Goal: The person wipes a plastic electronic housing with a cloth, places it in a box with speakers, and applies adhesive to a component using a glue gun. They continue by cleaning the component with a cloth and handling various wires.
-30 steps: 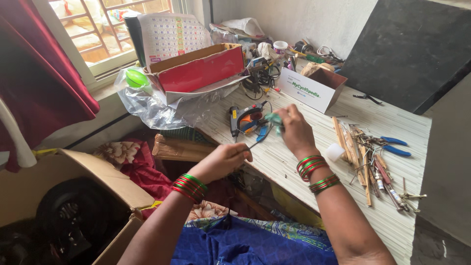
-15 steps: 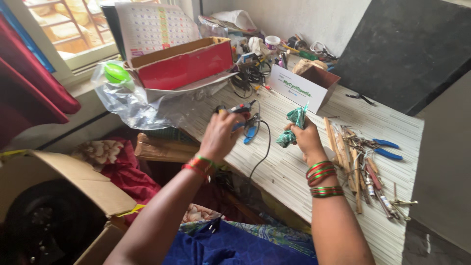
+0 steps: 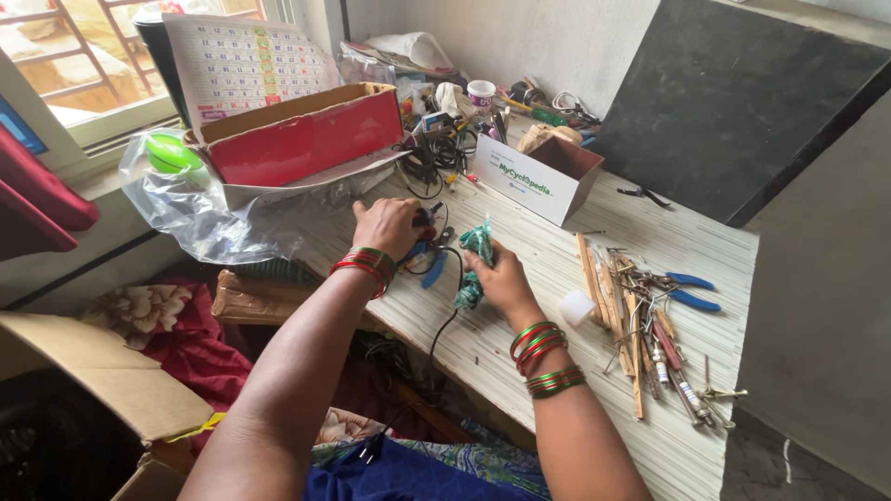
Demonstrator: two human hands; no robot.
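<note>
**Two hands at a cluttered striped worktable, head view**

Since the earlier frame, both hands sit nearer the table's near edge and closer together, and the view has swung slightly right; head view: left hand (image 3: 388,225) lies palm-down on a small cluster of tools, fingers curled over a dark object with a red part (image 3: 423,220), though whether they are truly clamped on it cannot be told; blue-handled pliers (image 3: 432,267) lie just beside and partly under this hand; right hand (image 3: 501,276) is closed around a crumpled teal-green bundle (image 3: 475,262), held upright just above the tabletop, near the table's front-centre; a black cable (image 3: 444,320) runs from between the hands down over the table edge; red and green bangles (image 3: 366,264) ring both wrists; a small white cube (image 3: 577,307) lies just right of the right wrist; wooden sticks (image 3: 603,283) and second blue-handled pliers (image 3: 687,289) lie further right; a white carton (image 3: 529,179) stands behind the hands; a red-lined cardboard box (image 3: 302,139) rests on a clear plastic bag (image 3: 200,218) at left.
</note>
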